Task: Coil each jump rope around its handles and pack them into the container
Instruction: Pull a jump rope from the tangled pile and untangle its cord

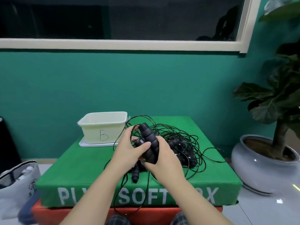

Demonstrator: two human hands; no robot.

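My right hand grips a pair of black foam jump-rope handles held upright over the green box. My left hand holds the same handles from the left, thumb pressed on a handle end, fingers pinching the thin black cord near the top. A tangled pile of black ropes with more handles lies behind and to the right. One loose handle lies below my hands. The cream container marked "B" stands open at the back left on its white lid.
The green soft box rests on a red one. Cord loops hang over its front edge. A potted plant in a grey pot stands to the right. A white bag lies on the floor at the left.
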